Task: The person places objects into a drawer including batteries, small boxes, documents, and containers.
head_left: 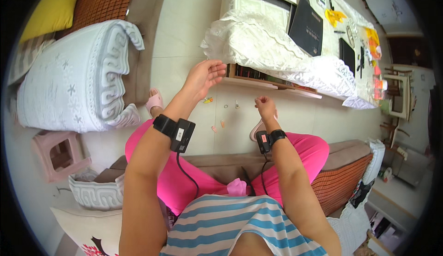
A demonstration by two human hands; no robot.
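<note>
Left hand (203, 76) is raised over the floor, fingers loosely curled and half open, palm turned inward; whether it pinches anything cannot be told. Right hand (264, 104) is closed into a fist, held lower and to the right, well apart from the left; anything inside it is hidden. Each wrist carries a black strapped unit with a cable running back toward the body.

Step in hand, as judged: both hands are lifted in front of the seated body above small items scattered on the floor (184, 25), so some fine work held between the hands is likely. A next move would call for bringing the fingertips together with care, since any piece involved is too small to resolve.

Small items (217, 126) lie on the pale floor tiles below and between the hands: a yellow-orange bit near the left hand, a ring-like piece, and two pale orange scraps nearer the knees.

Beyond the hands stands a low table (258, 44) under a white lace cloth. On its top, a black folder (306, 27) lies near the middle, a dark flat tablet-like slab (347, 55) toward the right end, and yellow and orange packets (335, 16) along the far edge. Books line the shelf under its near edge.
</note>
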